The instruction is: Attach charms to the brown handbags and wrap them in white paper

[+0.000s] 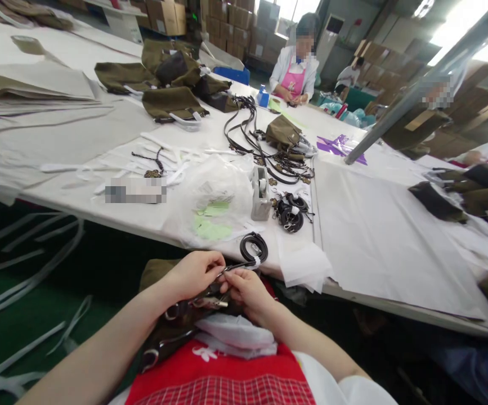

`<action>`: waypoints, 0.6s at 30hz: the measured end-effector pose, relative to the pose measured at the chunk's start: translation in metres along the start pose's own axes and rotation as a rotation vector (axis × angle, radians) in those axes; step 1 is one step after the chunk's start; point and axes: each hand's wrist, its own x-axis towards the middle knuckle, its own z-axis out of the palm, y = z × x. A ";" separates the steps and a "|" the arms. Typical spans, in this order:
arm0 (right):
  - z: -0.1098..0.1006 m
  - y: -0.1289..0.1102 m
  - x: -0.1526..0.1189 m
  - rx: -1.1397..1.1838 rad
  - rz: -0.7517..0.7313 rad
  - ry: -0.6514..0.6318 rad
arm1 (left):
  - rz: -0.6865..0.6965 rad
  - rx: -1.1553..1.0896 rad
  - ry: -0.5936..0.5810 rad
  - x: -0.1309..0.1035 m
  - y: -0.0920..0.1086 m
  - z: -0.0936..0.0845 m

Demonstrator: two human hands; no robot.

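Note:
My left hand (197,274) and my right hand (246,288) meet over my lap, fingers pinched on the end of a thin black strap. The rest of this black strap (254,247) lies coiled at the table edge, bound with a white wrap. Below my hands, an olive-green bag (157,274) with dark trim and metal rings rests on my lap. White tissue paper (237,334) sticks out of it toward me. My fingertips hide exactly what joins the strap end there.
On the white table (370,225) lie a clear plastic bag (227,191) with green slips, a grey tape dispenser (261,194), more coiled straps (290,214) and white sheets (305,264). Olive bags (168,84) are piled farther back. A co-worker in a pink apron (293,81) sits across. A metal pole (395,109) slants at right.

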 end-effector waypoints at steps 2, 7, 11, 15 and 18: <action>-0.001 0.001 0.001 -0.024 0.018 -0.005 | -0.017 -0.016 -0.009 0.000 -0.001 0.001; -0.002 -0.003 -0.008 -0.448 -0.154 0.026 | -0.084 0.142 0.154 0.001 0.003 0.003; -0.003 -0.014 -0.025 -0.784 -0.299 0.049 | -0.142 0.203 0.287 0.000 0.008 0.004; -0.006 -0.020 -0.034 -0.617 -0.221 -0.070 | -0.076 0.182 0.383 -0.003 0.009 0.004; -0.010 -0.019 -0.033 -0.299 -0.040 -0.101 | 0.024 0.001 0.455 -0.006 0.009 0.004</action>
